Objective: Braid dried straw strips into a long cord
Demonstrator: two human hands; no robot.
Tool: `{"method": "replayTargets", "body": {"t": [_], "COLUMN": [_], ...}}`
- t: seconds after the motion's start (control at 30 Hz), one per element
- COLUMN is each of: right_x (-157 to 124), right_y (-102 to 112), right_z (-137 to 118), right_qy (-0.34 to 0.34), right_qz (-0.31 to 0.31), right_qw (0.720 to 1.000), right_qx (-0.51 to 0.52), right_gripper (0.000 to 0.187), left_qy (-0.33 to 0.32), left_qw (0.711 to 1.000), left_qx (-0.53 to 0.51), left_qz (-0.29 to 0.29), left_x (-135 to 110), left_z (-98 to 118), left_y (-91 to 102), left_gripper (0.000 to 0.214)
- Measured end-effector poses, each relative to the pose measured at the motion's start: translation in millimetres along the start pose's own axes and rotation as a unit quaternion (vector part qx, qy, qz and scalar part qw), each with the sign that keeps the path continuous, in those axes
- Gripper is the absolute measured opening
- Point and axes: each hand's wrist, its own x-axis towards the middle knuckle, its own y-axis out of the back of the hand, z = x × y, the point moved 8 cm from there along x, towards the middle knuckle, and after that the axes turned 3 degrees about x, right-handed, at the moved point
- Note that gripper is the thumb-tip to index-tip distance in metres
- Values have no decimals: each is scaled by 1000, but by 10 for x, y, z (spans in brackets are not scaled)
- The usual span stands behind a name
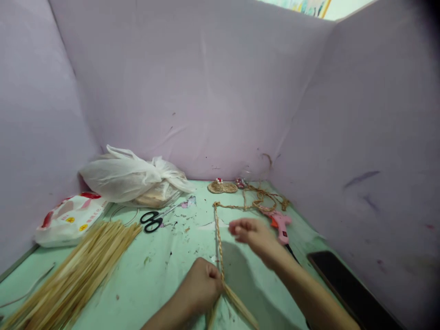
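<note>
Far left edge of the bench (154, 275) we've got a red-and-white packet (68, 220), then a fat bundle of straw stalks (79, 270) fanned toward the near-left corner, probably so single stalks pull out easily. Behind it a knotted white plastic bag (130, 178) sits against the back wall, with scissors (154, 221) just in front. At the front edge our left hand (202, 286) is a tight fist around the braided straw cord (218, 233), right where the plait turns into loose strands, we'd guess so it doesn't unravel. The cord runs straight toward the back. Our right hand (250, 233) hovers beside it, fingers loosely curled and blurred, can't tell if it grips anything. Pink glue gun (280, 224) and a dark phone (343, 284) lie off to the right
</note>
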Motion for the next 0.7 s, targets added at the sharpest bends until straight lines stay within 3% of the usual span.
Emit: {"method": "replayTargets", "body": {"t": [0.1,0.17,0.37,0.47,0.6,0.7], "right_x": [-450,-570,-643,-700,-743,-738], "right_y": [-357,-486,-425,-399,-577,-591], "right_z": [315,409,306,228,322,390], "right_qy": [-76,-78,8,23,-73,-126], "right_qz": [-65,-89,-76,-54,-106,-90], "right_qw": [987,984,997,998,989,984], "right_qx": [124,136,7,1,72,84], "right_gripper": [19,17,25,25,20,10], "left_qy": [-11,-19,-31,-19,-28,-22], "left_qw": [998,996,994,992,991,995], "left_qx": [-62,-85,-104,-126,-132,-98], "left_qz": [-4,-3,6,-5,-21,-21], "left_x": [-48,-61,-65,-80,-99,-102], "left_z": [44,55,66,82,123,92], "left_y": [8,8,-6,-26,-43,-21], "left_gripper": [10,10,9,12,16,16]}}
